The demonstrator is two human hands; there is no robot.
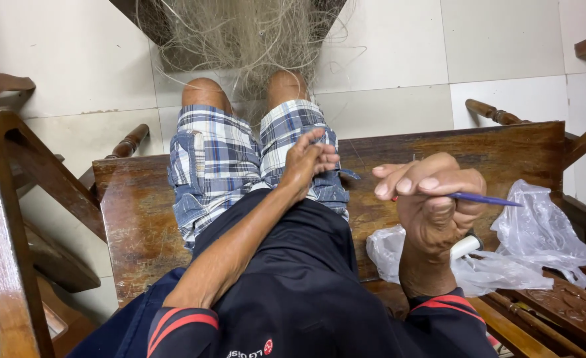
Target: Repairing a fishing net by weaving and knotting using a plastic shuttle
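The person sits on a dark wooden bench (140, 219), legs in plaid shorts (220, 166) stretched toward a heap of pale fishing net (246, 33) that lies on the tiled floor (385, 53) past the knees.

Left hand (309, 166): rests on the left thigh, fingers curled together, pinching fine strands that are too thin to trace; the line seems to run toward the net.

Right hand (432, 199): raised above the bench seat, fingers closed around a slim blue needle-like tool (485, 199). The tool's tip projects to the right of the fist; a red end shows at the thumb side.

Surroundings: a crumpled clear plastic bag (538, 238) lies on the bench just beside and behind the right wrist, with a small white cylindrical object (465, 246) partly hidden under the hand. Carved wooden armrests (498, 114) and more chair frames (1, 219) stand on both sides, hemming in the seat. The net covers the shins and feet entirely.
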